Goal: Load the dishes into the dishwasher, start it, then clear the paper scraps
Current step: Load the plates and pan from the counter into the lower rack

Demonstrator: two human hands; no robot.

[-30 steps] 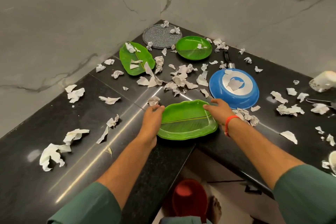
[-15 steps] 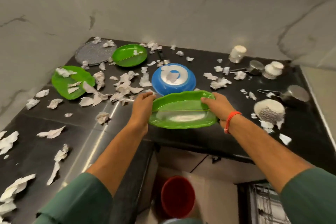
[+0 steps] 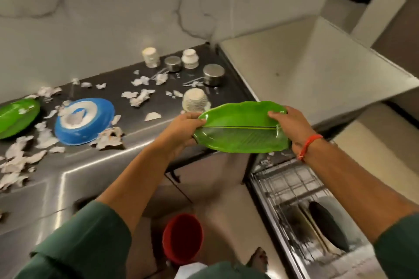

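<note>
Both hands hold the green leaf-shaped plastic plate [image 3: 242, 129] by its two ends: the left hand [image 3: 181, 129] has its thumb over the left rim with the fingers curled beneath, and the right hand [image 3: 288, 124] grips the right end the same way, an orange thread band [image 3: 308, 146] on that wrist. A second ago this plate lay flat on the near edge of the black polished stone counter [image 3: 136, 142]; half a second ago it was lifted just above that edge. It is now clear of the counter and further right, in the air and tilted slightly, above the gap between the counter's right end and the open dishwasher's wire rack [image 3: 292, 183] at the near right. A dark round dish [image 3: 326, 229] stands on edge in that rack.

The view has swung right since the earlier frames. The overturned blue plastic bowl with a white ring base [image 3: 84, 120] sits left of the hands, with torn white paper scraps [image 3: 140, 97] strewn around it. A second green plate [image 3: 15, 118] shows at the far left edge. Far along the counter stand white ribbed cups [image 3: 150, 56] and steel tumblers [image 3: 213, 75]. A red plastic bucket [image 3: 182, 238] stands on the floor below.
</note>
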